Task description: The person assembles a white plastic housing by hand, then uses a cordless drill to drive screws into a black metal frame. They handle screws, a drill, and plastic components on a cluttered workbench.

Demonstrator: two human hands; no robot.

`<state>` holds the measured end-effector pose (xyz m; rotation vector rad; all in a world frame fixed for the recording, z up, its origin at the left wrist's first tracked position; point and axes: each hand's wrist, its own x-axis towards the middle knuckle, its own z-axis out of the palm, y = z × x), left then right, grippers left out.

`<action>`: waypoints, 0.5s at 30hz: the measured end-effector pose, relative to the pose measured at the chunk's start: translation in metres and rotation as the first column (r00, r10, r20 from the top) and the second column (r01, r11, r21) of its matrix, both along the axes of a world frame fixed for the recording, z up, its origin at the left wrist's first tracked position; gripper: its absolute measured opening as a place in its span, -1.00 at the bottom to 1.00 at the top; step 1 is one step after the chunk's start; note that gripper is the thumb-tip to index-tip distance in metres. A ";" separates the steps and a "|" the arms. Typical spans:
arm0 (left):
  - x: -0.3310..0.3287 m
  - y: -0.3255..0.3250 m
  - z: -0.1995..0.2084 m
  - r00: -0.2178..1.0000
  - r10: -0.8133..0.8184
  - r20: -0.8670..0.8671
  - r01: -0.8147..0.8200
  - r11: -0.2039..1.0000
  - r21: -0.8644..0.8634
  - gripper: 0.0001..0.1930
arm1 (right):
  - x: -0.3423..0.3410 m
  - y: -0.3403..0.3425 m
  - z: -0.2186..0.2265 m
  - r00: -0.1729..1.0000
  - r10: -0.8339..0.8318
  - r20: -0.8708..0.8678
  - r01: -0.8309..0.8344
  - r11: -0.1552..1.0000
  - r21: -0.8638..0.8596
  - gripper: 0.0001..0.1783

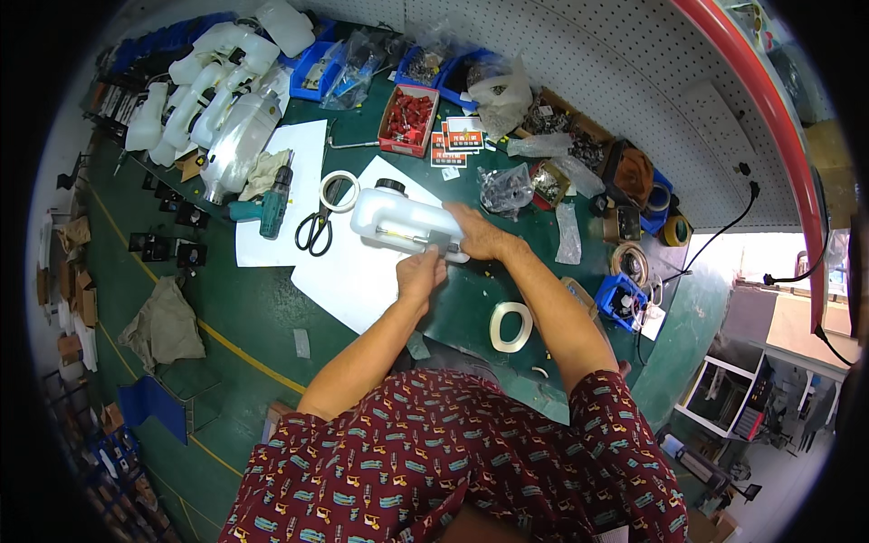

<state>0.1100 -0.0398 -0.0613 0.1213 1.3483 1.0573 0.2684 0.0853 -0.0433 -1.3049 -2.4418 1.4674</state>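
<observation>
A white plastic tank (398, 220) with a black cap lies on a white sheet on the green bench. My right hand (480, 235) rests on its right end, fingers pressed over it. My left hand (420, 271) pinches a small grey piece against the tank's lower edge, next to a thin metal rod on the tank's side. What exactly sits under the fingers is hidden.
Black scissors (314, 231), a tape ring (339, 190) and a green cordless drill (273, 206) lie left of the tank. More white tanks (213, 90) are stacked at far left. A red bin (409, 118), blue bins, bagged parts and a white tape roll (510, 326) surround the work spot.
</observation>
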 end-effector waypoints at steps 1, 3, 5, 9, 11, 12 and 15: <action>0.000 0.003 0.001 1.000 -0.024 -0.017 0.024 1.000 -0.017 -0.67 | 0.001 0.000 -0.001 1.000 0.000 -0.006 0.000 1.000 0.009 0.00; 0.000 0.007 0.005 0.996 -0.073 -0.056 0.071 0.997 -0.044 -0.65 | 0.004 0.000 -0.003 1.000 0.003 -0.018 -0.002 1.000 0.029 0.00; -0.001 0.009 0.009 0.992 -0.102 -0.072 0.097 0.993 -0.068 -0.64 | 0.004 0.000 -0.004 1.000 0.005 -0.022 -0.005 0.999 0.032 0.00; -0.002 0.011 0.012 0.994 -0.094 -0.051 0.089 0.991 -0.099 -0.64 | 0.002 -0.003 -0.005 1.000 0.008 -0.015 -0.007 0.999 0.038 0.00; -0.002 0.012 0.008 0.996 -0.084 -0.043 0.079 0.991 -0.105 -0.64 | 0.001 -0.003 -0.004 1.000 0.005 0.001 -0.005 0.999 0.035 0.01; -0.001 0.012 0.006 0.996 -0.081 -0.043 0.076 0.991 -0.107 -0.64 | 0.001 -0.003 -0.004 1.000 0.005 0.009 -0.005 0.999 0.033 0.02; 0.000 0.011 0.009 0.995 -0.088 -0.056 0.082 0.992 -0.101 -0.64 | 0.004 -0.003 -0.003 1.000 0.023 0.014 -0.023 0.999 0.039 0.07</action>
